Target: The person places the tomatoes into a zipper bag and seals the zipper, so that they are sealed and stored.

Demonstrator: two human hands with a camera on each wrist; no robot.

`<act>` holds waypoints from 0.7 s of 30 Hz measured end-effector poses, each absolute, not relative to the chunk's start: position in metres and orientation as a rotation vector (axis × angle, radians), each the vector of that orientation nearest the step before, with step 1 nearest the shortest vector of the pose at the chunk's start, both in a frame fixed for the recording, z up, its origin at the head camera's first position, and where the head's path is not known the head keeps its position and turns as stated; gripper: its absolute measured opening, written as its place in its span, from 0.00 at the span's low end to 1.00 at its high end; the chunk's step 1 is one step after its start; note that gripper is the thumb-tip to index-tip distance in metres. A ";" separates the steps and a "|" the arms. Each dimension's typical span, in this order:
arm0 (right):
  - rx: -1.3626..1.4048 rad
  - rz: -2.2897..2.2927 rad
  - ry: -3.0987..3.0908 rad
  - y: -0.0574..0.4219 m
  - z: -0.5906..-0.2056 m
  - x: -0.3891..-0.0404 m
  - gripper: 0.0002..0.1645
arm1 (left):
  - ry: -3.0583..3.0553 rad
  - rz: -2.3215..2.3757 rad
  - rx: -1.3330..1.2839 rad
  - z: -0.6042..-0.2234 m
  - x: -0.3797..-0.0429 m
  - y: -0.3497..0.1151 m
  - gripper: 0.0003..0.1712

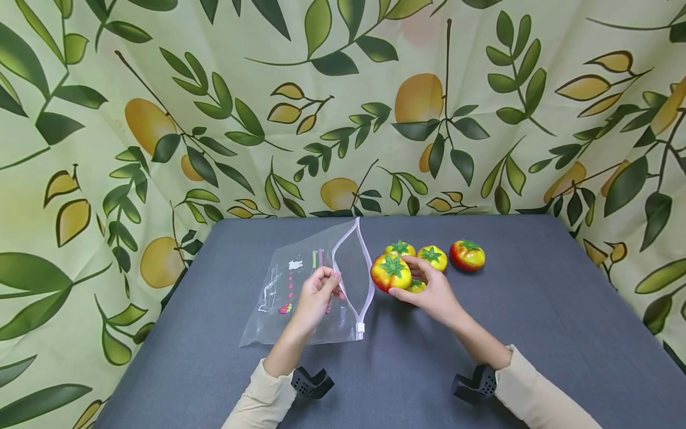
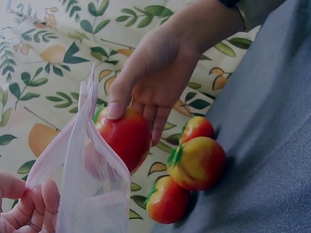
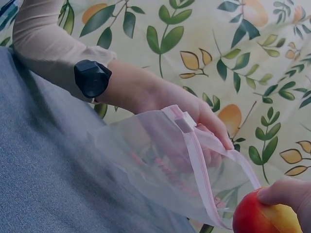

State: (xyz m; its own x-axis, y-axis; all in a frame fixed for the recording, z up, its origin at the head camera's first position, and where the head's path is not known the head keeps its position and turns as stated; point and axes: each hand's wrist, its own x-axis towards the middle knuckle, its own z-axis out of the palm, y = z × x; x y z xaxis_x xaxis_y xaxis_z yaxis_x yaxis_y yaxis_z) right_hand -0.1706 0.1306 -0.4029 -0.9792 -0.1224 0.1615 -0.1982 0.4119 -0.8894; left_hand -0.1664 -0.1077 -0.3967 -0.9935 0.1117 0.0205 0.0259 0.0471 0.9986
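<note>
My left hand (image 1: 315, 298) pinches the pink-edged rim of a clear zip bag (image 1: 289, 328), whose mouth gapes to the right. The bag's white slider (image 1: 361, 327) sits at the near end of the zip. In my right hand (image 1: 436, 298), a red-and-yellow tomato (image 1: 389, 277) with a green leafy top is gripped between thumb and fingers, right beside the bag's mouth. In the left wrist view, the bag's edge overlaps the held tomato (image 2: 129, 145). Behind it stand more tomatoes, including a yellow one (image 1: 433, 257) and a redder one (image 1: 467, 262) farther right; another is partly hidden under the right hand.
A dark grey tabletop (image 1: 514, 333) lies under everything. Leaf-and-fruit patterned cloth (image 1: 257, 71) hangs along its back and sides. Black wrist devices (image 1: 313, 384) sit at both cuffs, close above the table.
</note>
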 end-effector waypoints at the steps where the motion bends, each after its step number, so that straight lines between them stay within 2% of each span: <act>1: 0.297 1.639 -2.579 0.130 -0.403 -0.171 0.40 | 2.227 2.121 0.147 -0.397 -0.166 -0.108 0.11; 21: 0.420 1.658 -2.542 0.112 -0.403 -0.172 0.38 | 2.237 2.098 0.148 -0.396 -0.165 -0.108 0.09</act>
State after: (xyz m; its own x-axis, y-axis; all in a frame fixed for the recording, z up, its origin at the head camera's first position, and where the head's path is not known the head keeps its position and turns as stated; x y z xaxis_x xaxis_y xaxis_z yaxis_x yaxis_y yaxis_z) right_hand -0.1716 0.1118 -0.4027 -0.9594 -0.1849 0.2128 -0.2693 0.3776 -0.8860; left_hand -0.1653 -0.1075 -0.3963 -0.9928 0.1189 0.0140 0.0216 0.0624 0.9978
